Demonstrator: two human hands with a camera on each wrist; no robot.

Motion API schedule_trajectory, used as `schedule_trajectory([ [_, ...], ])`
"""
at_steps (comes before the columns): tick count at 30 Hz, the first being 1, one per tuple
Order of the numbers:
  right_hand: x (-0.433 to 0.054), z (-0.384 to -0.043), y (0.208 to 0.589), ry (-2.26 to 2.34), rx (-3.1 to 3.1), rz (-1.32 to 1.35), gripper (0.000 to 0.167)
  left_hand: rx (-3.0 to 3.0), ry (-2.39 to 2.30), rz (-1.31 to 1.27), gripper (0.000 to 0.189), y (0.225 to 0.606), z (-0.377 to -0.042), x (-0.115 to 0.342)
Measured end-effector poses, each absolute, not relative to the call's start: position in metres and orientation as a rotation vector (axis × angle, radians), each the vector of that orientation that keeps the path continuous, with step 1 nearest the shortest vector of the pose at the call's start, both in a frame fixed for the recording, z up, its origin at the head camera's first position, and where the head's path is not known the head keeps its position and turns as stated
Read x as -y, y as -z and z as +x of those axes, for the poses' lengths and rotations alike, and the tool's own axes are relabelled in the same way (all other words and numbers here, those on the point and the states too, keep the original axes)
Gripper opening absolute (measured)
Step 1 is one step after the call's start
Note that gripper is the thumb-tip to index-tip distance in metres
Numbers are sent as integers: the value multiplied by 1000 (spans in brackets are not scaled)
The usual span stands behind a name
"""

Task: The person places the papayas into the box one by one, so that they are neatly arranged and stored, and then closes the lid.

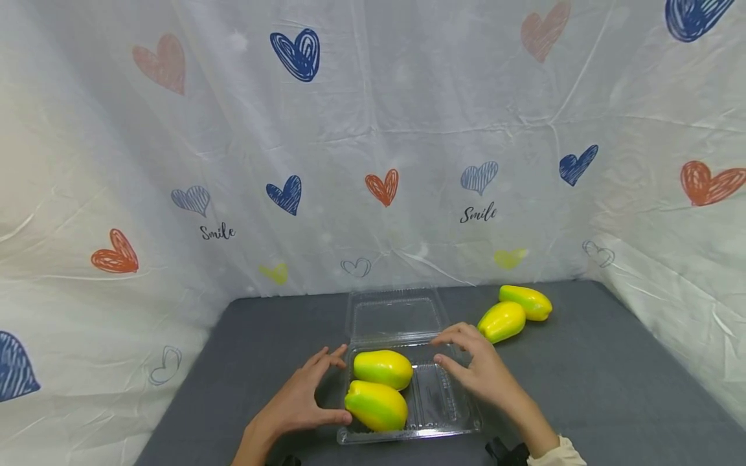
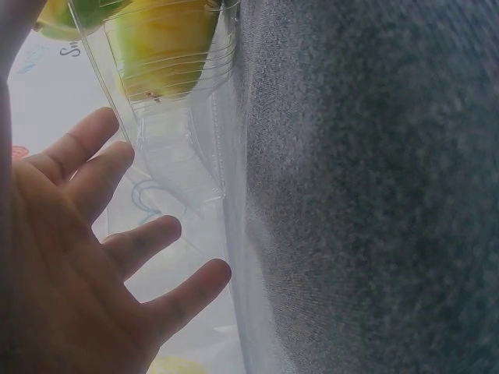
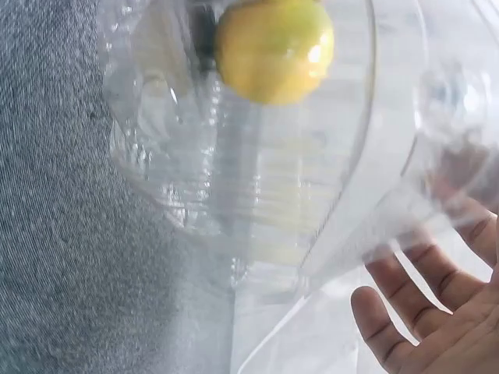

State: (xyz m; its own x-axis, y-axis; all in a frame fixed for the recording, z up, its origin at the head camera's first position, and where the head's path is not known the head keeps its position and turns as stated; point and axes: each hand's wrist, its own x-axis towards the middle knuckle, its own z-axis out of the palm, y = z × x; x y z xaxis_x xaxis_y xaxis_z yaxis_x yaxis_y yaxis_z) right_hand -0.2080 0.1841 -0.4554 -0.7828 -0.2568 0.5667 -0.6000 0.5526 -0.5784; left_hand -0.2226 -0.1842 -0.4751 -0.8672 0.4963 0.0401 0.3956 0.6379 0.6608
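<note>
A clear plastic clamshell box (image 1: 428, 395) lies on the dark table, its lid (image 1: 399, 314) laid back toward the wall. In its left half are two yellow-green papayas, the front papaya (image 1: 377, 406) and the rear papaya (image 1: 383, 369). My left hand (image 1: 300, 396) is at the box's left side, fingers spread and thumb tip right by the front papaya. In the left wrist view, two fingertips of that hand (image 2: 93, 241) overlap the clear rim. Over the box's right rear corner, my right hand (image 1: 480, 369) has loosely bent fingers and holds nothing.
Two more papayas, a nearer papaya (image 1: 502, 321) and a farther papaya (image 1: 526, 302), lie side by side on the table's back right. A white curtain (image 1: 419, 149) printed with hearts hangs behind the grey table cover (image 1: 250, 362).
</note>
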Motion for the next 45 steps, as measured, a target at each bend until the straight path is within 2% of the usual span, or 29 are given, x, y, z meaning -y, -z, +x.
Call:
schedule_trajectory([
  [27,-204,-214,449,-1019,2334,620,30,-2710,-1045,756,70,475,-221,186],
  [45,-243,-223,460,-872,2330,535,34,-2707,-1045,752,70,475,-221,186],
])
